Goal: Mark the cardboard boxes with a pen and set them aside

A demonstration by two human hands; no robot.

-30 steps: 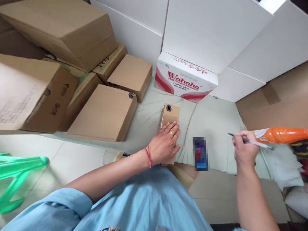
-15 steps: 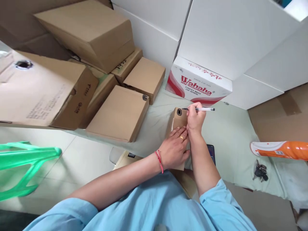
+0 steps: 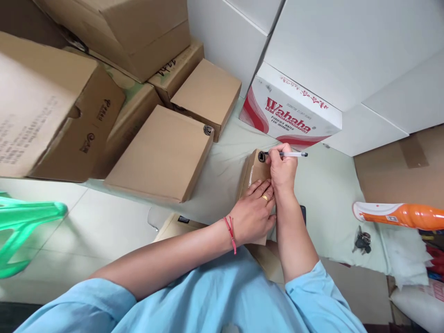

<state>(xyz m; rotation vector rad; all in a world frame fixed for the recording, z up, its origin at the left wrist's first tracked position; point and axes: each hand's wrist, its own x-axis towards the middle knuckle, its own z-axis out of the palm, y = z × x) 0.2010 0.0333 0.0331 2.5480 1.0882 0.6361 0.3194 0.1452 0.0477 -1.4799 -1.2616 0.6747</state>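
While underhand, small box (image 3: 255,169) between hands.

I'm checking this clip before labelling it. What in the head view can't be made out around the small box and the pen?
- Pen: its tip is hidden behind the right hand, so contact with the small box is unclear.
- Small box: the left hand covers its near end.
- Dark phone: mostly hidden by the right forearm.
- Keys: too small to count.
- Orange bottle: cut off by the right edge.
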